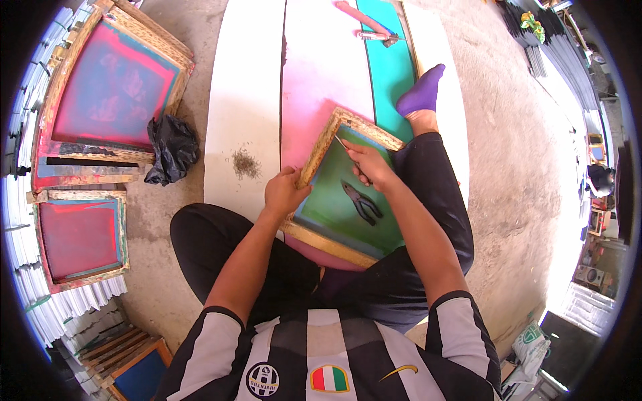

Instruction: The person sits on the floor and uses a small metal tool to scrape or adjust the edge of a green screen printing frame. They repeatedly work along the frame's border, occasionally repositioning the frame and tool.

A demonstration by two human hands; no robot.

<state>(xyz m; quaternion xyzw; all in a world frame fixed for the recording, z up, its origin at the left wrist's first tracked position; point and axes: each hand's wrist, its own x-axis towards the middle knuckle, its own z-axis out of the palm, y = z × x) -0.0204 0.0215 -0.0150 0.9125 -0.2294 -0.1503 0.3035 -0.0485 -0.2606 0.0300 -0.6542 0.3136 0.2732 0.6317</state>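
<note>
A wooden screen-printing frame (312, 160) with green mesh (328, 194) lies tilted across my lap. My left hand (286, 192) is closed around its left rail. My right hand (369, 166) is over the mesh, fingers closed on a thin metal-tipped tool (340, 140). The tip meets the inner side of the left rail near the far corner. My fingers hide the tool's handle, so its kind is unclear. Black-handled pliers (362, 202) rest on the mesh just below my right hand.
Boards painted white, pink and teal (386, 80) lie under me. A hammer (364, 17) and a small slim tool (374, 36) lie at the far end. Small dark debris (246, 164) sits to the left. More screen frames (125, 227) and a black plastic bag (172, 148) stand beyond.
</note>
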